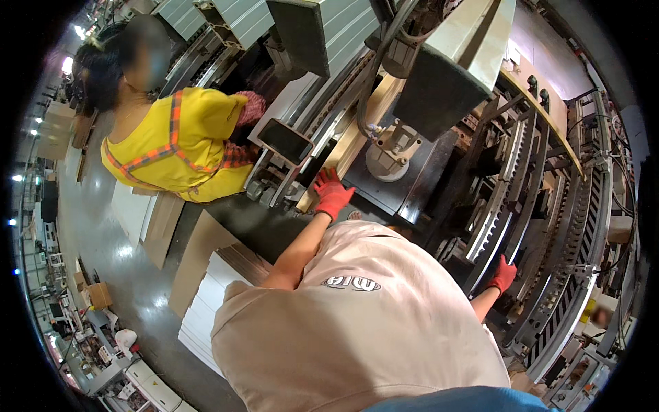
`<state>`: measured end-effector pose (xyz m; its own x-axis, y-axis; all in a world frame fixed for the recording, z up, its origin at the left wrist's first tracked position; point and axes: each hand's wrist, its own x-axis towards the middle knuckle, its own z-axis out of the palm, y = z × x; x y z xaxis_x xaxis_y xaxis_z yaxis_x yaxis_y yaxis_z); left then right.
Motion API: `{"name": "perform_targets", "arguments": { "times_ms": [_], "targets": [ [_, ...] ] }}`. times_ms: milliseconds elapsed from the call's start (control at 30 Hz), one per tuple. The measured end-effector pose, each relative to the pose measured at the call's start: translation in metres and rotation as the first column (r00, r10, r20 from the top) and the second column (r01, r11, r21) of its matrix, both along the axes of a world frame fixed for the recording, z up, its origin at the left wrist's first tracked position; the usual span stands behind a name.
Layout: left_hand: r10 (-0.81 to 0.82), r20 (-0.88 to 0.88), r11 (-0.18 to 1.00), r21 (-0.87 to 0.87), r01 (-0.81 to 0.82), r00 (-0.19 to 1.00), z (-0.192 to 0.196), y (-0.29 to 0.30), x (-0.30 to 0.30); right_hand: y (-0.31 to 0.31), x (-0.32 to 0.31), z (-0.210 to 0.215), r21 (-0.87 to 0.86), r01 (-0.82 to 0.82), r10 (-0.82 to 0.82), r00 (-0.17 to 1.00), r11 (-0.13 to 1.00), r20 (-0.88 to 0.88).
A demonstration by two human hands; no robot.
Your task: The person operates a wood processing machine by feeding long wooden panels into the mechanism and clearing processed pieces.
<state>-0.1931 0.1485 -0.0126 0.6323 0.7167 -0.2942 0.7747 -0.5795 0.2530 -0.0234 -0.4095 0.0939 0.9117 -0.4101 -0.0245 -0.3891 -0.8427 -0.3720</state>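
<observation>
My left hand [333, 192], in a red glove, lies with its fingers spread on the near end of a long pale wooden strip [347, 147]. The strip runs away from me along the machine bed, beside a dark flat plate [384, 189]. Above that plate is a round metal machine head [388, 161]. Out to my right, my right hand [503, 276], also red-gloved, is next to a metal conveyor rail [489, 257]. Its fingers look loosely extended with nothing visible in them; whether it touches the rail I cannot tell.
A co-worker in a yellow top [175, 141] stands to the left, hands at the machine. A phone [286, 142] rests on the machine edge. Stacked white-edged boards [206, 309] and a brown sheet [199, 257] lie at my left. Toothed rails [508, 178] run along the right.
</observation>
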Motion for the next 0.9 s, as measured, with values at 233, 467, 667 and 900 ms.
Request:
{"name": "perform_targets", "arguments": {
  "times_ms": [233, 467, 667, 900],
  "targets": [
    [-0.591, 0.053, 0.713, -0.434, 0.551, 0.805, 0.002, -0.023, -0.008, 0.001, 0.001, 0.003, -0.016, 0.008, -0.008, 1.0, 1.0, -0.027],
    [-0.681, -0.047, 0.679, -0.415, 0.606, 0.731, 0.017, -0.026, -0.01, 0.008, 0.002, 0.008, 0.006, 0.016, -0.016, 0.999, 1.0, -0.029],
    [-0.685, -0.115, 0.706, -0.346, 0.618, 0.719, 0.009, -0.032, -0.007, 0.006, -0.004, 0.008, 0.071, -0.077, 0.075, 0.996, 0.994, 0.039],
    [-0.307, 0.015, 0.951, 0.02, 0.307, 0.951, 0.002, -0.02, -0.009, -0.008, 0.0, -0.006, 0.202, -0.089, 0.08, 0.995, 0.975, 0.053]
  ]
}}
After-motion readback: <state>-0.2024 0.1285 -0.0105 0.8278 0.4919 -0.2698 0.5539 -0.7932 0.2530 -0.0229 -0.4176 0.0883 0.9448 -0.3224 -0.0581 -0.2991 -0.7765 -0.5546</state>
